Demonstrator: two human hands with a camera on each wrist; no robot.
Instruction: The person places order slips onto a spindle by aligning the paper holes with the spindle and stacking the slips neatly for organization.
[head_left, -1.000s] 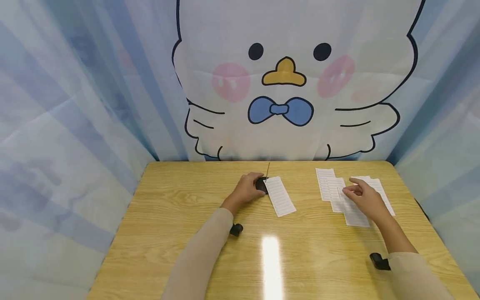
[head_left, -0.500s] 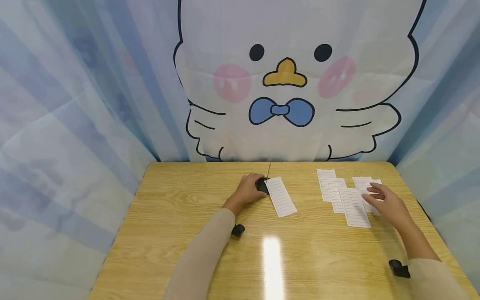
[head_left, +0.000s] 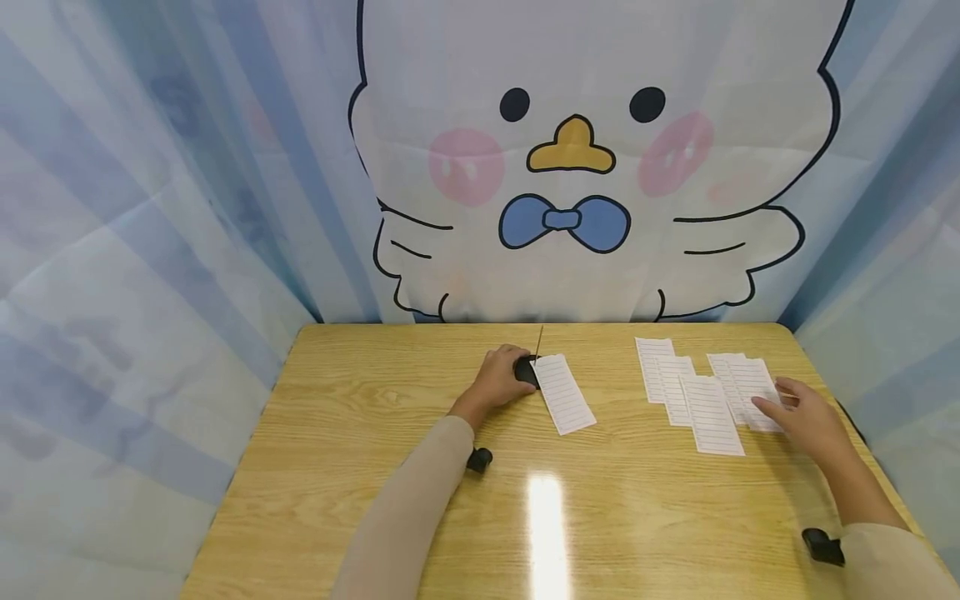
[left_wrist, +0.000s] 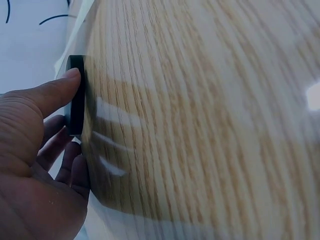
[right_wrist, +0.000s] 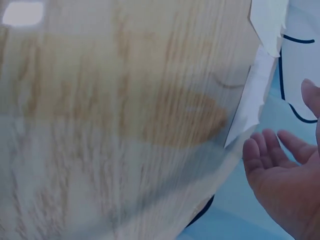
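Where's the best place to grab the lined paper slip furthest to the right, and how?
Probably pinch the furthest-right slip by its right long edge, coming from the right. It looks thin and flat, its left part overlaps the neighbouring slip, and the right hand is beside that freer edge.

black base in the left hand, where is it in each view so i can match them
Head: black base slightly right of and below centre, in the left hand.
Left wrist: black base toward the left, a little above mid-height.
Right wrist: not in it.
Shared landmark: wood-grain table.
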